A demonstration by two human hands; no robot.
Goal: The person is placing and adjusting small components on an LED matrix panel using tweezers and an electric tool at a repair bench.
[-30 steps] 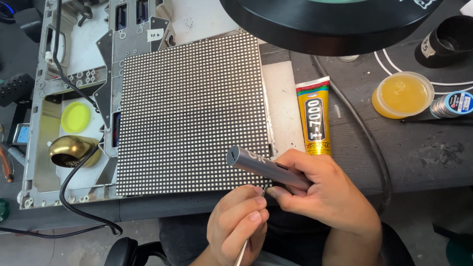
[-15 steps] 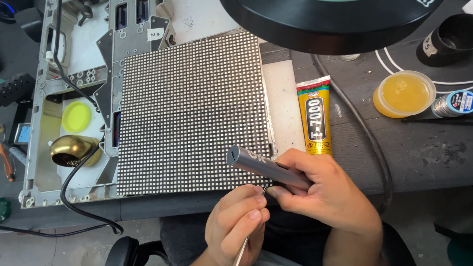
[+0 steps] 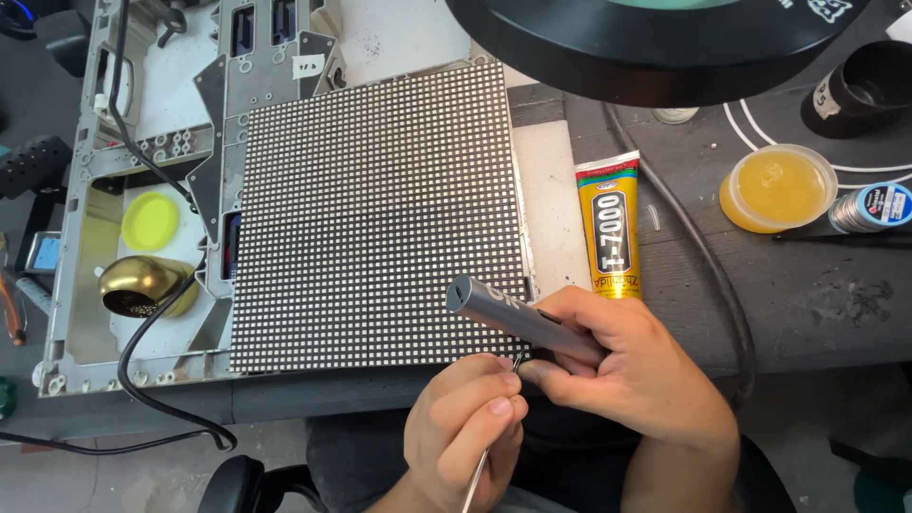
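Looked down from head height on a dark, scuffed workbench [image 3: 817, 304]. Held a smooth grey cylindrical tool [image 3: 503, 309] in the right hand [image 3: 627, 380], with fingers clamped round its barrel and its blunt end aimed up and left. Pinched a thin metal rod [image 3: 478, 475] in the left hand [image 3: 465, 437], with fingertips pressed together on it just beside the right thumb; could not make out whether rod or tweezers. Brought both hands together at the near right corner of a square LED panel [image 3: 380, 209], right at its lower edge.

Lay flat in a pale cast-metal frame [image 3: 142, 161]: a rigid black board, finely textured with even rows of tiny white squares. Showed no gap, lifted part or mark anywhere on that grid. Judged as fine work confined to that one corner, with the rest of the panel untouched; could not tell how much of it was done.

Set just right of the panel: a soft yellow glue tube [image 3: 611, 228], lying lengthwise. Farther right: a round clear tub of amber paste [image 3: 777, 188] and a small spool of solder wire [image 3: 869, 207]. On the left, inside the frame: a flat lime-green lid [image 3: 150, 220] and a shiny brass dome [image 3: 147, 285]. Overhead, at the top edge: a glossy black lamp head [image 3: 665, 38].
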